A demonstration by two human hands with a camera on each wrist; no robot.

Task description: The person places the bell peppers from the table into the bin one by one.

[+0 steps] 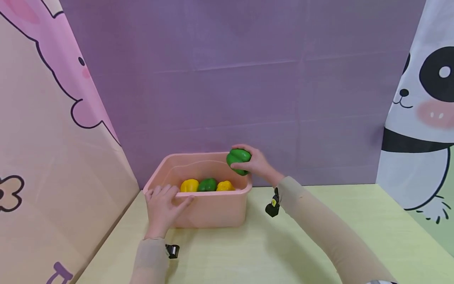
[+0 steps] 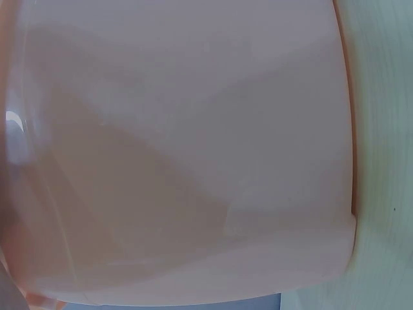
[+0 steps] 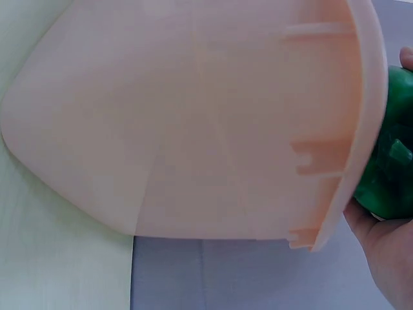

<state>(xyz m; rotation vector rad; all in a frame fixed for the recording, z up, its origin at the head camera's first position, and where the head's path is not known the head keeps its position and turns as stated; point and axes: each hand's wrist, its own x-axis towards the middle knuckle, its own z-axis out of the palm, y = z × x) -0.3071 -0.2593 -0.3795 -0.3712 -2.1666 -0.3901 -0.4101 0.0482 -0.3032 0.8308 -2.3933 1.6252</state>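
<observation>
A pink plastic bin [image 1: 213,209] stands on the table, its front wall filling most of the left wrist view. My right hand [image 1: 260,163] grips a green bell pepper [image 1: 238,161] between thumb and fingers, over the bin's right end near the rim. The right wrist view shows the same bell pepper [image 3: 393,155] and part of the hand [image 3: 390,252] beyond the bin's edge. At the front left corner, my left hand [image 1: 161,209] holds the rim, fingers over it and thumb along the front. Inside lie a yellow bell pepper [image 1: 189,185], a green one [image 1: 207,184] and a smaller yellow one [image 1: 225,185].
The pale wooden table [image 1: 301,236] extends to the right and in front of the bin. A purple cloth backdrop [image 1: 227,79] hangs close behind it. A cartoon-printed panel [image 1: 53,157] rises at the left, and a panda-printed panel [image 1: 418,165] at the right.
</observation>
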